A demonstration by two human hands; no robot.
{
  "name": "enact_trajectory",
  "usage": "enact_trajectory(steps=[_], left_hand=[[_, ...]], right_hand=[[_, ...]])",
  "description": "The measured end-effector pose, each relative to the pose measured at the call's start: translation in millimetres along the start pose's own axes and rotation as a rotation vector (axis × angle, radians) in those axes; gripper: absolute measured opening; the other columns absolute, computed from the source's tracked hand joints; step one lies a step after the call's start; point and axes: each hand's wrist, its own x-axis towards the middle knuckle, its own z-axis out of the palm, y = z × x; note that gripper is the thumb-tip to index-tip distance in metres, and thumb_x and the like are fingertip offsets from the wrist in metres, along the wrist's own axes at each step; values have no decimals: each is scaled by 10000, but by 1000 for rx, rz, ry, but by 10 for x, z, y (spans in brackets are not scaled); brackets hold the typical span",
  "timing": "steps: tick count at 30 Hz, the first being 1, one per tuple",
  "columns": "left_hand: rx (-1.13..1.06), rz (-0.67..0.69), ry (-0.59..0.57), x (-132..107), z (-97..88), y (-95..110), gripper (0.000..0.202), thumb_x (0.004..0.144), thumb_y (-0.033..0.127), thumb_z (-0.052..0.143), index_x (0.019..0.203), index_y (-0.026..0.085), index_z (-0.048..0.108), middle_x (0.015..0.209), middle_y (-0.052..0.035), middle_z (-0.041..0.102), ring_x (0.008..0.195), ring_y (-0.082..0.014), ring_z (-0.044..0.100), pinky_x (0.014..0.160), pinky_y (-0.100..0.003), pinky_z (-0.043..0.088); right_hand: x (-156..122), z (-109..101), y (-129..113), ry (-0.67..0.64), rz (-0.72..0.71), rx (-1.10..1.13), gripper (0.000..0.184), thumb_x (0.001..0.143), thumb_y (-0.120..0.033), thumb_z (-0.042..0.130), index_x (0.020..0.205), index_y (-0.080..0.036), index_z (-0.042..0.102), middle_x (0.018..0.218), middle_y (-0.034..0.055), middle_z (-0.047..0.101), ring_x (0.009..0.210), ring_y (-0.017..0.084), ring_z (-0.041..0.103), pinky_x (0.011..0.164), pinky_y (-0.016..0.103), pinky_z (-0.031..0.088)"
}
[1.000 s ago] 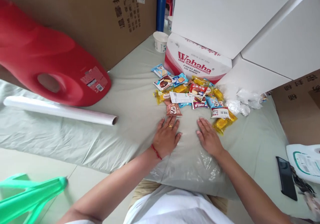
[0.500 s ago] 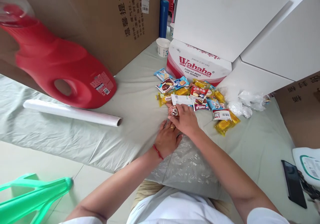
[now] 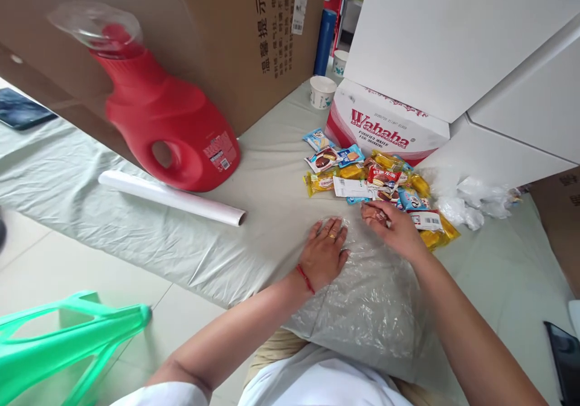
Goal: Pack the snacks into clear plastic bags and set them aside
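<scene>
My left hand [image 3: 324,253] lies flat, fingers stretched, on the upper edge of a clear plastic sheet [image 3: 376,297] spread over the cloth in front of me. To its right my right hand [image 3: 396,231] is closed on a brown snack packet [image 3: 376,213], held just in front of the snack pile. That pile has several small wrapped snacks: a red packet [image 3: 383,177], a white-backed packet [image 3: 350,187], blue packets [image 3: 351,155] and yellow packets [image 3: 321,182]. A white packet [image 3: 426,220] lies beyond my right wrist.
Behind the snacks stands a Wahaha carton [image 3: 385,128], a paper cup [image 3: 322,92] beside it. On the left are a red detergent jug [image 3: 181,128], a white roll [image 3: 172,198] and a green stool [image 3: 77,339]. Crumpled clear plastic [image 3: 466,203] lies right of the pile.
My right hand has moved away from my left hand to the right, carrying the brown snack packet. My left hand now lies flat on the plastic sheet. The view has shifted left.
</scene>
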Motion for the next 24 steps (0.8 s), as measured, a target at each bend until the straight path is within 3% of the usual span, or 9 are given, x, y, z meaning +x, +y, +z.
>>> enact_trajectory(steps=[3,6,9,13,16,18,20,22,24], left_hand=[[4,-13,-1,-1,11,-5,534,1033,431,414,1488,165,498,1632,-132,407,1529,-277,346,1257,-517,251],[3,-4,4,-3,14,-6,530,1031,428,418,1487,171,500,1632,-131,407,1524,-274,355,1252,-518,263],[4,2,-2,-3,3,-9,528,1032,425,412,1488,174,499,1631,-127,411,1523,-278,355,1254,-517,252],[6,-2,-20,8,-17,-15,518,1036,416,397,1476,170,514,1623,-131,422,1515,-285,369,1248,-522,260],[-1,-2,-28,16,-25,-14,517,1034,411,407,1476,168,515,1622,-134,422,1514,-286,372,1249,-522,263],[-9,3,-33,17,-26,-13,521,1029,407,422,1484,166,506,1628,-131,412,1519,-286,363,1253,-522,256],[-15,4,-33,16,-28,-14,523,1027,403,430,1488,165,500,1635,-128,402,1523,-285,357,1254,-521,253],[-22,-2,-24,15,-31,-16,517,1034,409,415,1483,168,506,1633,-123,407,1523,-278,358,1254,-515,254],[-30,-13,-12,17,-37,-17,506,1049,412,376,1473,177,518,1622,-116,428,1520,-265,365,1254,-504,255]], right_hand=[[-10,-138,203,24,-28,-198,400,890,-307,616,1265,-191,692,1350,145,658,1251,323,587,1076,477,443],[136,-136,149,45,-31,-311,314,916,-322,600,1156,-179,742,1294,154,668,1223,329,576,1078,486,432],[370,18,-127,43,-111,-336,344,967,-306,546,1245,-171,698,1274,143,672,1202,322,554,1068,462,430],[651,295,-388,-13,-120,-484,544,913,-232,613,1447,-148,547,1489,176,527,1356,385,407,1128,511,351],[689,375,-363,-53,-108,-534,415,957,-196,514,1357,-146,617,1375,186,608,1272,376,484,1097,509,366],[621,316,-299,-18,-134,-477,386,992,-188,426,1302,-140,649,1290,185,653,1199,348,541,1071,485,391],[492,170,-238,119,-117,-331,388,1011,-223,391,1279,-135,658,1243,185,671,1171,328,569,1058,467,417],[302,-39,-198,299,-43,-114,388,1021,-297,401,1285,-157,648,1236,168,676,1160,309,591,1031,449,458],[48,-264,-185,382,57,120,381,1016,-377,432,1284,-201,638,1197,128,692,1111,289,625,968,430,509]])
